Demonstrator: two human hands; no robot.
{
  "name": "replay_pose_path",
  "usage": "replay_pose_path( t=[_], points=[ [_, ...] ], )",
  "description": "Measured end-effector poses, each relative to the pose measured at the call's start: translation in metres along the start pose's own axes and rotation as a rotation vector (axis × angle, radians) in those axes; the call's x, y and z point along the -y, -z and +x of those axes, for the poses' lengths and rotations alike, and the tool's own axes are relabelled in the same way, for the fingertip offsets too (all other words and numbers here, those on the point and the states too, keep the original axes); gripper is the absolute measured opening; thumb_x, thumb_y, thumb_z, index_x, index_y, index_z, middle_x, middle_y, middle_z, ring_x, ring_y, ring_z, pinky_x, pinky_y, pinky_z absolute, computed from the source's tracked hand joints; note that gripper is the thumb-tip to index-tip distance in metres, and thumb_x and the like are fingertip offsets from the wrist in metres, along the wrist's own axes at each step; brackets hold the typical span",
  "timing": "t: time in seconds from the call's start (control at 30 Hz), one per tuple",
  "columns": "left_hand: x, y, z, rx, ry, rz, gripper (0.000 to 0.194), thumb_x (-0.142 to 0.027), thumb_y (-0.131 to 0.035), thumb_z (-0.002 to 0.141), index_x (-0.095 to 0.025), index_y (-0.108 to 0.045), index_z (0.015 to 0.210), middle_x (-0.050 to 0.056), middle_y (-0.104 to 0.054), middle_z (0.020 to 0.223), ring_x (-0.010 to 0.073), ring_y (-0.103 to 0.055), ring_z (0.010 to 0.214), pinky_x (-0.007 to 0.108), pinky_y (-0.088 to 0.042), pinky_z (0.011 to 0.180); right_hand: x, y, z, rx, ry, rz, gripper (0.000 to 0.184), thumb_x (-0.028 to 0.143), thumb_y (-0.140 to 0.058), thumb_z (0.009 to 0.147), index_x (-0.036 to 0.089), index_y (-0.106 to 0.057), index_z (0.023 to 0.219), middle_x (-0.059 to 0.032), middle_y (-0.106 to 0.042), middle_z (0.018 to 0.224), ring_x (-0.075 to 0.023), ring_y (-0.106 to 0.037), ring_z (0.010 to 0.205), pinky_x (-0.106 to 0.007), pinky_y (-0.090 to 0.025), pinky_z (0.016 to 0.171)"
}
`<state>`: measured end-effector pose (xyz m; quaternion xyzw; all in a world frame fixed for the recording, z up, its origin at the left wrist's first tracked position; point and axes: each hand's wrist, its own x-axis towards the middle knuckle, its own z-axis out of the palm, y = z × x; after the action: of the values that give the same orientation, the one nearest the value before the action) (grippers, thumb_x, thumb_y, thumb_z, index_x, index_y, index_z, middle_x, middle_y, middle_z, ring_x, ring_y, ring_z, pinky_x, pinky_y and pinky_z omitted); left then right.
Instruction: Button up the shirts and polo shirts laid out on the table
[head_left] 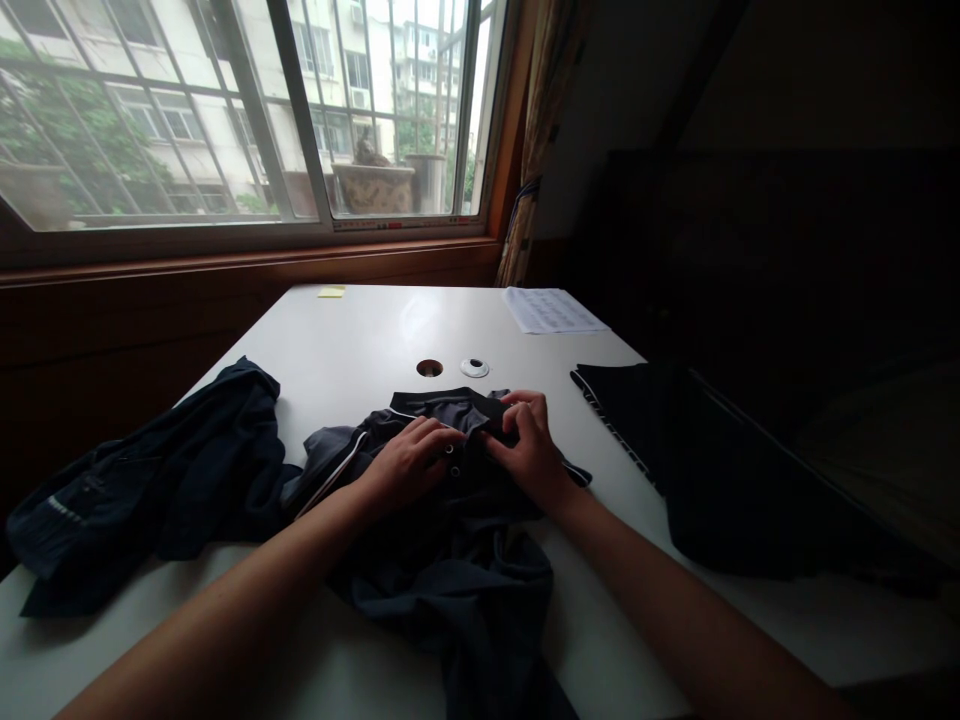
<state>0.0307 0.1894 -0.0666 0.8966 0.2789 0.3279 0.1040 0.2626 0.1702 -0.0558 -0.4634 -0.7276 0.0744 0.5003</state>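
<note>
A dark polo-style shirt [442, 520] with white piping and small pale ring-like buttons lies crumpled on the white table, its collar toward the window. My left hand [409, 462] rests on the shirt's left front, fingertips closed on the cloth beside the buttons. Across from it, my right hand [529, 445] pinches the fabric at the collar and placket, fingers bent. The two hands are a short way apart, with the button strip between them. Exactly what lies under the fingertips is partly hidden.
A dark garment [165, 470] lies at the left table edge, and another dark garment [720, 470] hangs over the right edge. On the white table [360, 330] are printed papers [556, 310], a yellow note [331, 292], a cable hole [430, 368] and a round white cover [475, 368].
</note>
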Motion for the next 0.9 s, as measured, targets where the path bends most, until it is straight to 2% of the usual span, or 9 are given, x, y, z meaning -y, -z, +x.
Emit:
replay_pose_path(
  t=[0.1,0.2,0.3,0.43,0.57,0.7,0.8,0.87,0.9],
  points=[
    [-0.001,0.002,0.0,0.072,-0.081,0.105,0.042,-0.013,-0.047,0.094,-0.029,-0.058,0.131,0.006,-0.061,0.106,0.0211,-0.054,0.095,0.036,-0.051,0.087,0.004,0.001,0.0,0.07,0.006,0.008,0.02,0.021,-0.069,0.084,0.023,-0.049,0.08,-0.0102,-0.047,0.121,-0.0292,-0.051,0.12,-0.049,-0.046,0.101],
    [-0.003,0.004,0.0,0.105,-0.126,0.202,0.037,-0.013,-0.047,0.094,-0.029,-0.065,0.121,0.007,-0.059,0.101,0.0204,-0.053,0.09,0.034,-0.052,0.081,0.005,0.002,0.001,0.121,0.043,0.023,0.011,0.019,-0.067,0.086,0.022,-0.057,0.082,-0.0099,-0.051,0.123,-0.0287,-0.052,0.121,-0.05,-0.044,0.105],
    [-0.004,0.006,0.0,0.07,-0.082,0.259,0.028,-0.013,-0.051,0.092,-0.025,-0.067,0.112,0.007,-0.06,0.101,0.0215,-0.053,0.091,0.034,-0.052,0.082,0.006,0.003,0.003,0.133,0.064,0.036,0.007,0.017,-0.065,0.086,0.023,-0.061,0.087,-0.0094,-0.052,0.123,-0.0275,-0.054,0.119,-0.049,-0.046,0.104],
    [0.001,0.011,0.002,-0.095,0.111,0.237,0.025,-0.013,-0.053,0.09,-0.025,-0.063,0.109,0.005,-0.059,0.105,0.0204,-0.057,0.094,0.033,-0.052,0.082,0.011,0.006,0.001,0.106,0.106,0.037,0.007,0.017,-0.065,0.087,0.024,-0.063,0.09,-0.0089,-0.052,0.122,-0.0265,-0.056,0.115,-0.048,-0.049,0.101],
    [0.006,0.026,0.01,-0.285,0.312,0.129,0.022,-0.011,-0.054,0.087,-0.024,-0.063,0.103,0.002,-0.057,0.098,0.0143,-0.058,0.076,0.027,-0.051,0.069,0.024,0.011,-0.002,0.166,0.234,0.052,0.01,0.022,-0.068,0.085,0.025,-0.065,0.094,-0.0088,-0.054,0.117,-0.0259,-0.057,0.109,-0.045,-0.054,0.092],
    [0.007,0.053,0.02,-0.516,0.397,0.003,0.02,-0.012,-0.055,0.084,-0.022,-0.066,0.097,0.001,-0.058,0.095,0.0128,-0.059,0.072,0.025,-0.051,0.068,0.035,0.011,-0.003,0.404,0.414,0.074,0.021,0.033,-0.073,0.084,0.027,-0.065,0.101,-0.0067,-0.062,0.11,-0.0253,-0.058,0.105,-0.045,-0.051,0.093],
    [0.006,0.076,0.025,-0.678,0.489,-0.13,0.016,-0.018,-0.059,0.084,-0.021,-0.067,0.097,0.001,-0.062,0.094,0.0136,-0.063,0.075,0.023,-0.051,0.066,0.036,0.006,-0.003,0.632,0.46,0.063,0.043,0.042,-0.077,0.079,0.025,-0.061,0.116,-0.0067,-0.067,0.107,-0.0258,-0.059,0.101,-0.044,-0.05,0.09],
    [0.007,0.089,0.027,-0.767,0.565,-0.227,0.018,-0.024,-0.062,0.084,-0.02,-0.065,0.101,-0.001,-0.063,0.083,0.0125,-0.062,0.067,0.021,-0.049,0.058,0.034,0.002,-0.003,0.714,0.445,0.038,0.05,0.033,-0.08,0.075,0.023,-0.059,0.119,-0.0069,-0.067,0.103,-0.0248,-0.059,0.095,-0.04,-0.05,0.084],
    [0.007,0.096,0.028,-0.803,0.591,-0.267,0.02,-0.026,-0.063,0.085,-0.02,-0.064,0.104,-0.003,-0.062,0.075,0.0114,-0.06,0.061,0.019,-0.046,0.055,0.032,0.0,-0.003,0.731,0.438,0.029,0.045,0.025,-0.078,0.074,0.022,-0.06,0.115,-0.0057,-0.068,0.098,-0.0234,-0.059,0.091,-0.038,-0.05,0.081]
  ],
)
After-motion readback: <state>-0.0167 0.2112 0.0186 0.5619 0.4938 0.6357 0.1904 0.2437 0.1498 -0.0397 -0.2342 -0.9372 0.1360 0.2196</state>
